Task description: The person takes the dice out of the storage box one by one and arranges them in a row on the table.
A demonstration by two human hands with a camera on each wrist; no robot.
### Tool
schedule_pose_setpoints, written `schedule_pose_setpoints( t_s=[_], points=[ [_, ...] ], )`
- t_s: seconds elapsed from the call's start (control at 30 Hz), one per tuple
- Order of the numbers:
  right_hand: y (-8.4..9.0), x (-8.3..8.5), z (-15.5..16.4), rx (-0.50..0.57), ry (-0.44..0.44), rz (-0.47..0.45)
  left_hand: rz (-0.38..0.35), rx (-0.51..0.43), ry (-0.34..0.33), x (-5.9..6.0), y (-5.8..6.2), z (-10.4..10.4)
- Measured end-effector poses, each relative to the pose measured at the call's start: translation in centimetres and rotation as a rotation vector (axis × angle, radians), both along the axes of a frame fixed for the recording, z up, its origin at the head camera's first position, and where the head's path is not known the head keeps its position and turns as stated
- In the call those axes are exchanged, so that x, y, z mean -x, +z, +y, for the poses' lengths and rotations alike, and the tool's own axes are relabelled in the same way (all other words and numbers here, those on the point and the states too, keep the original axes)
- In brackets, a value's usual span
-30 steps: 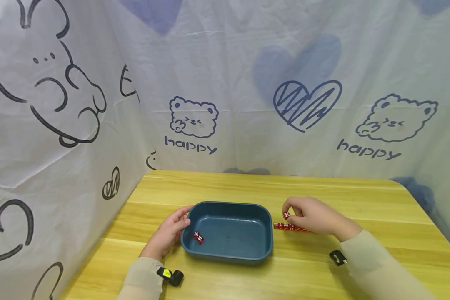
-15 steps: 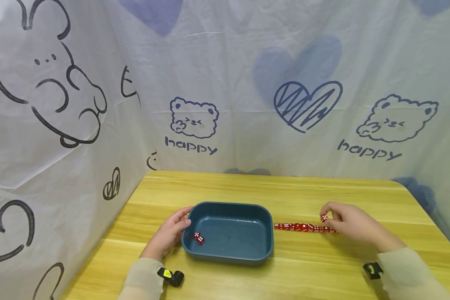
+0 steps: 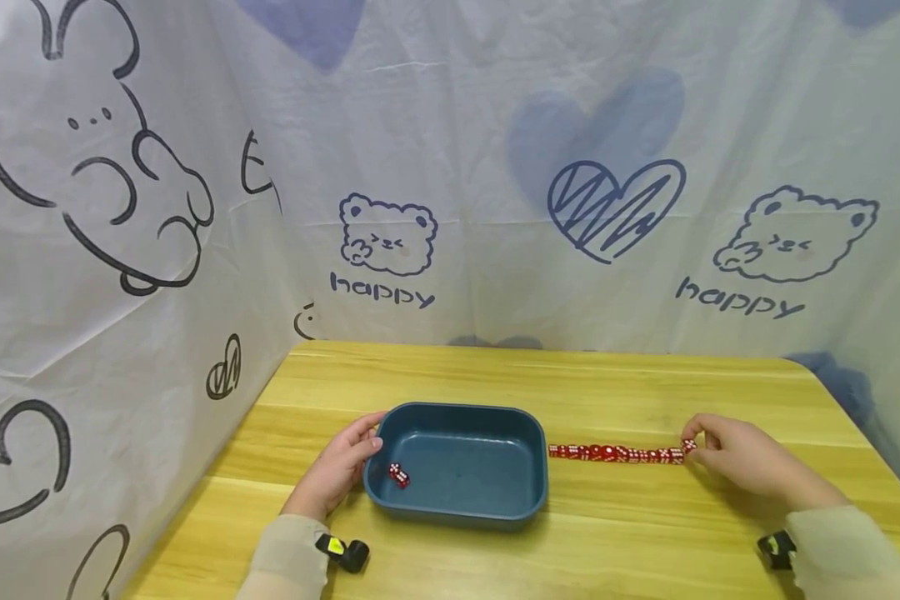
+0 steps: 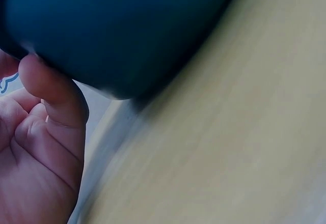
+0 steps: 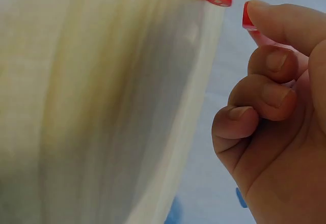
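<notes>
A blue plastic tray [image 3: 457, 508] stands on the table with a few red dice [image 3: 399, 475] at its left end. My left hand [image 3: 335, 465] holds the tray's left end, thumb at the rim and fingers round the outer side. In the left wrist view the thumb [image 4: 51, 89] touches the tray wall [image 4: 112, 35]. Right of the tray runs a row of red dice [image 3: 615, 454] with white pips. At the row's right end my right hand [image 3: 746, 458] pinches a die [image 3: 688, 446] between thumb and forefinger. That die [image 5: 248, 18] is partly hidden by the thumb in the right wrist view.
The wooden table [image 3: 607, 533] has a back edge against a white printed curtain [image 3: 487, 275]. Another curtain side [image 3: 157, 350] hangs close along the left. The row's left end lies by the tray's right wall.
My right hand has moved right along the row, carrying the pinched die from near the tray to the row's far end, and has lowered slightly. My left hand and the tray stay put.
</notes>
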State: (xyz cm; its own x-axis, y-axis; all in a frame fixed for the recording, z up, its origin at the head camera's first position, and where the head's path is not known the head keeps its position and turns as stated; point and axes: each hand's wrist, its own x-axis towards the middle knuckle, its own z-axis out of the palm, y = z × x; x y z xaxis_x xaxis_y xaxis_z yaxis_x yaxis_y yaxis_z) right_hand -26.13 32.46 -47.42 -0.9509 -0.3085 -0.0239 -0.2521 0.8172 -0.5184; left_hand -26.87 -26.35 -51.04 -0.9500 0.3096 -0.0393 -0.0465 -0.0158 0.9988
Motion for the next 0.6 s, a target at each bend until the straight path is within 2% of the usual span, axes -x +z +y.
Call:
schedule_pose_setpoints(
  t_s=[0.3,0.6],
  points=[
    [-1.0,0.5,0.6,-0.009,0.008,-0.082,-0.008,-0.004,0.006,0.1,-0.1,0.1],
    [-1.4,0.9,0.2,-0.018,0.037,-0.064,-0.007,-0.005,0.005,0.0,-0.1,0.0]
  ],
)
